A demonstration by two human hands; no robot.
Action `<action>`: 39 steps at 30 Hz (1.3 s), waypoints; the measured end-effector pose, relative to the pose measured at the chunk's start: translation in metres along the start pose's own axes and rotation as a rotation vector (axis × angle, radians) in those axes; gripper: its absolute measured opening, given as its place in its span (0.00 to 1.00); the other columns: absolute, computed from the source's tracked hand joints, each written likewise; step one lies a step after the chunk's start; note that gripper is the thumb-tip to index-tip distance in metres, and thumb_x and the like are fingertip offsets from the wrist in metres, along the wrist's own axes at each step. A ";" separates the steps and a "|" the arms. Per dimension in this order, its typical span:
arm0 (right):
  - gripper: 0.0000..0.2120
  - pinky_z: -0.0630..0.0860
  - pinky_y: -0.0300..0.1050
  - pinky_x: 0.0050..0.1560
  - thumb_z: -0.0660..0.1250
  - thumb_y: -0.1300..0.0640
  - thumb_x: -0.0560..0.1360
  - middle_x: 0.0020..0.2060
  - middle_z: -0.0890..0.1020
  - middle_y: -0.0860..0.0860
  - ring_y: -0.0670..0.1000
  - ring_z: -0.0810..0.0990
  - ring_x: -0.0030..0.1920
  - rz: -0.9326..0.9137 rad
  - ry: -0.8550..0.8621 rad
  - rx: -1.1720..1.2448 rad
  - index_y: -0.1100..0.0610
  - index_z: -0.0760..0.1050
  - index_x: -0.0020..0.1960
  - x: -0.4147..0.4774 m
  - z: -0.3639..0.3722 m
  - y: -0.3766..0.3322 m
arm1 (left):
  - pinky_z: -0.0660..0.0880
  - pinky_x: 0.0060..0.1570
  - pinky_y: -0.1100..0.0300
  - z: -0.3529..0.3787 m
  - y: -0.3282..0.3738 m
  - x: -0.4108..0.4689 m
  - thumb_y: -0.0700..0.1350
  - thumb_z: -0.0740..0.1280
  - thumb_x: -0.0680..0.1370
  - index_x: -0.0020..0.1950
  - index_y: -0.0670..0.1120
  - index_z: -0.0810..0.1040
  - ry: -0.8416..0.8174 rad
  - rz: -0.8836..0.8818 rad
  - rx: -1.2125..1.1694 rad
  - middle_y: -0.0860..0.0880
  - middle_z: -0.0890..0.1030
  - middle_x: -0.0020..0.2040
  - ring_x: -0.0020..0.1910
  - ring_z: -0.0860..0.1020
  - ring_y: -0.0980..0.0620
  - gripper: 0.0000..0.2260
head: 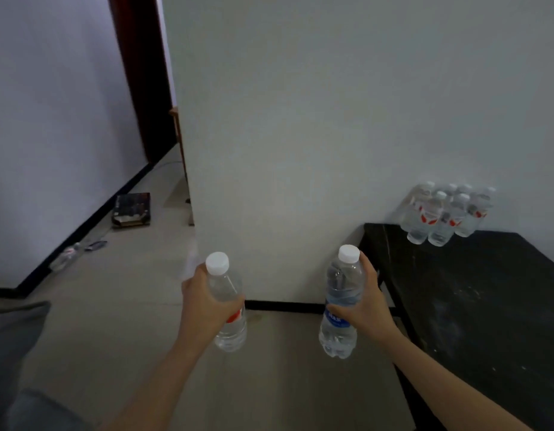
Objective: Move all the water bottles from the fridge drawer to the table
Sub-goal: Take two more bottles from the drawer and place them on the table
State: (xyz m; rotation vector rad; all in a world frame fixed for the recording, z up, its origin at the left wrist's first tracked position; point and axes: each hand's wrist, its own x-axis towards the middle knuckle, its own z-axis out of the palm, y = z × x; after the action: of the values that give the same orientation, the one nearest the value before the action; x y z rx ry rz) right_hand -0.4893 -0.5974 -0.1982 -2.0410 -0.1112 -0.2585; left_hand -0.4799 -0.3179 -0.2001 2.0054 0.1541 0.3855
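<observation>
My left hand [204, 301] grips a clear water bottle with a red label [230, 329] and a white cap, held upright over the floor. My right hand [367, 306] grips a second clear bottle with a blue label [339, 306], also upright, just left of the black table [474, 306]. Several red-labelled water bottles [443, 213] stand grouped at the table's far corner against the wall. The fridge drawer is out of sight.
A white wall [300, 119] rises straight ahead. A corridor with a tiled floor [129, 275] runs off to the left, with a dark flat box [132, 209] and a lying bottle [67, 256] by the skirting. A grey object [14, 337] sits at lower left.
</observation>
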 end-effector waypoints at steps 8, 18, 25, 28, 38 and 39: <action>0.51 0.73 0.48 0.60 0.77 0.61 0.62 0.63 0.65 0.37 0.47 0.68 0.64 0.232 0.146 -0.093 0.29 0.47 0.65 0.022 -0.038 0.052 | 0.73 0.46 0.55 0.102 -0.016 0.049 0.42 0.79 0.59 0.53 0.45 0.71 -0.249 -0.043 -0.029 0.43 0.77 0.48 0.48 0.77 0.42 0.27; 0.53 0.72 0.49 0.59 0.77 0.64 0.61 0.65 0.64 0.42 0.46 0.67 0.63 0.300 0.413 -0.068 0.41 0.48 0.73 0.097 -0.152 0.134 | 0.75 0.45 0.56 0.278 0.091 0.121 0.46 0.79 0.60 0.53 0.47 0.71 -0.438 0.185 -0.120 0.45 0.79 0.49 0.48 0.78 0.48 0.26; 0.46 0.72 0.48 0.55 0.77 0.65 0.62 0.57 0.68 0.42 0.46 0.70 0.58 0.398 0.546 -0.039 0.47 0.55 0.70 0.143 -0.238 0.192 | 0.71 0.40 0.70 0.381 0.142 0.135 0.43 0.79 0.59 0.51 0.54 0.70 -0.503 0.270 -0.203 0.57 0.77 0.44 0.43 0.77 0.62 0.26; 0.42 0.73 0.45 0.51 0.77 0.65 0.62 0.55 0.70 0.45 0.47 0.71 0.55 0.471 0.608 -0.039 0.47 0.57 0.67 0.140 -0.257 0.216 | 0.74 0.44 0.61 0.417 0.143 0.130 0.43 0.79 0.61 0.51 0.51 0.70 -0.615 0.250 -0.163 0.51 0.78 0.46 0.45 0.78 0.55 0.25; 0.39 0.71 0.36 0.44 0.78 0.63 0.61 0.48 0.71 0.38 0.40 0.74 0.47 0.640 0.812 -0.078 0.41 0.58 0.59 0.136 -0.317 0.281 | 0.75 0.47 0.65 0.566 0.175 0.124 0.44 0.78 0.60 0.48 0.52 0.72 -0.939 0.341 -0.126 0.51 0.78 0.46 0.47 0.78 0.55 0.22; 0.39 0.71 0.34 0.43 0.78 0.63 0.61 0.48 0.72 0.38 0.40 0.74 0.47 0.654 0.835 -0.085 0.41 0.58 0.59 0.139 -0.326 0.289 | 0.74 0.48 0.66 0.585 0.181 0.124 0.43 0.78 0.60 0.48 0.54 0.71 -0.971 0.357 -0.149 0.52 0.78 0.47 0.48 0.78 0.55 0.23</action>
State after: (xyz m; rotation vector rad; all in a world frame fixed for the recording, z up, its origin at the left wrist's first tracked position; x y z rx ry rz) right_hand -0.3438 -1.0246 -0.2701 -1.7817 1.0683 -0.6697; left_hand -0.1777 -0.8624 -0.2521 1.8605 -0.8168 -0.3733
